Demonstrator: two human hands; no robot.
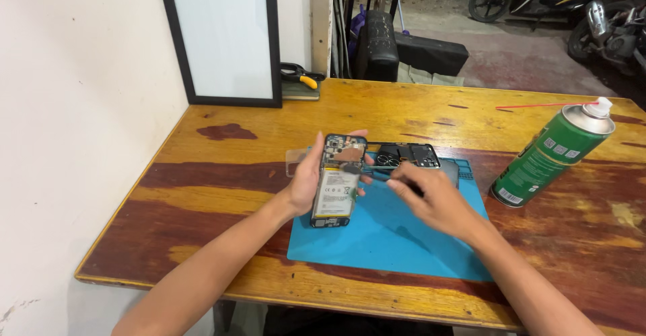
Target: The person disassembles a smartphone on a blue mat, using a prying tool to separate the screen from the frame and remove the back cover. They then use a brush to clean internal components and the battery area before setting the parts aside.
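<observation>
My left hand [306,181] holds an opened smartphone [338,182] upright on its lower edge over a blue work mat [390,238]; its white battery and circuit board face me. My right hand [431,198] reaches in from the right with a thin dark tool [371,172] whose tip meets the phone's upper part. Behind the hands the phone's removed dark back cover [414,155] with camera openings lies on the mat.
A green spray can [552,154] with a red straw stands at the right of the wooden table [235,194]. A framed white board [222,36] leans on the wall at the back left, pliers [299,75] beside it. A small clear plastic piece [295,161] lies left of the phone.
</observation>
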